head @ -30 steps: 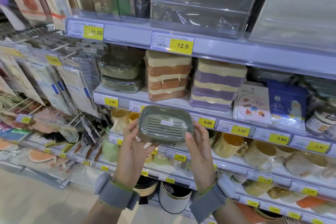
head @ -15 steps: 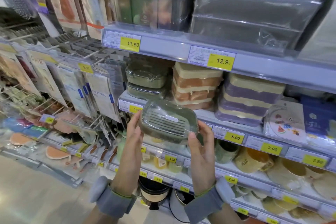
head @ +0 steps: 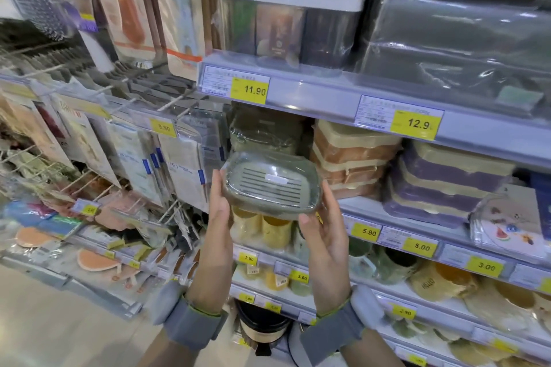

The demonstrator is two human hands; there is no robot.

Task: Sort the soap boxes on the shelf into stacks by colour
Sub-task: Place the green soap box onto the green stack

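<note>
Shop shelf (head: 387, 211) already carried orange stack (head: 351, 164) and purple stack (head: 441, 185); both hands, left hand (head: 219, 214) and right hand (head: 323, 226), fingers clasping, held green soap box (head: 272, 186) before the green stack (head: 262, 131) at its left end; placing remained.

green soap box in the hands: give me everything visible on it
The green soap box is a rounded-rectangle olive-green plastic dish with a slotted panel facing the camera, in clear glossy wrap bearing a small white label. It is tilted, held between the left hand and right hand at its two ends, in front of the green stack.
</note>
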